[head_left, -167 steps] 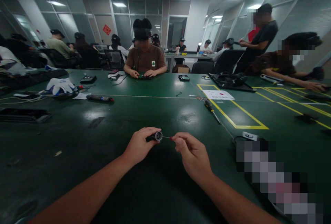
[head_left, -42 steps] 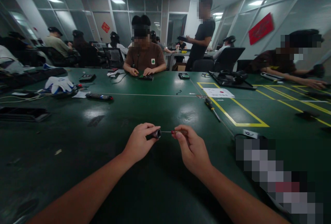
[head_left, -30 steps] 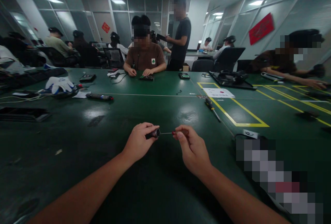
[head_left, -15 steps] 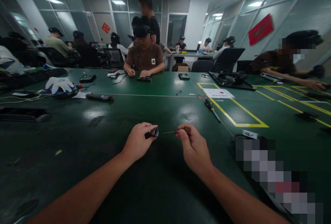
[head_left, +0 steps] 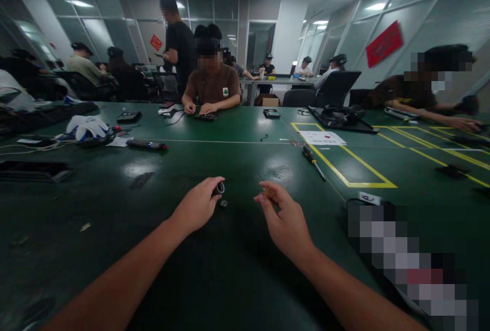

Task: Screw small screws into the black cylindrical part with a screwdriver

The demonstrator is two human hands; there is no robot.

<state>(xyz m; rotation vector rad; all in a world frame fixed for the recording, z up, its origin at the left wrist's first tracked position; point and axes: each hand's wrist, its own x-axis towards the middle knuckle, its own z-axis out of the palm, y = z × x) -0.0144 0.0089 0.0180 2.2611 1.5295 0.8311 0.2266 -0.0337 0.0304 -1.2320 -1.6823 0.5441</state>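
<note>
My left hand (head_left: 197,202) is closed around a dark tube (head_left: 219,188), its round, metal-rimmed open end facing right. Just below that end, a small round metal piece (head_left: 224,203) shows close to my fingers; whether it rests on the table or hangs from the tube I cannot tell. To the right, my right hand (head_left: 284,213) has thumb and fingers curled together around a small brownish-gold thing (head_left: 269,192), mostly hidden by the fingers. A gap of green table (head_left: 245,249) separates the two hands.
Beyond my right hand lies a black-and-yellow screwdriver (head_left: 314,162) beside a yellow tape outline (head_left: 367,186). A dark pen-shaped tool (head_left: 146,145) and white gloves (head_left: 87,127) are at left. Across the table sits a person in a brown shirt (head_left: 212,86). A blurred-out object (head_left: 406,259) fills the lower right.
My left hand has shifted slightly left with the tube. The thin metal shaft with a red collar no longer shows clearly at my right hand. The small round metal piece has come into view.
</note>
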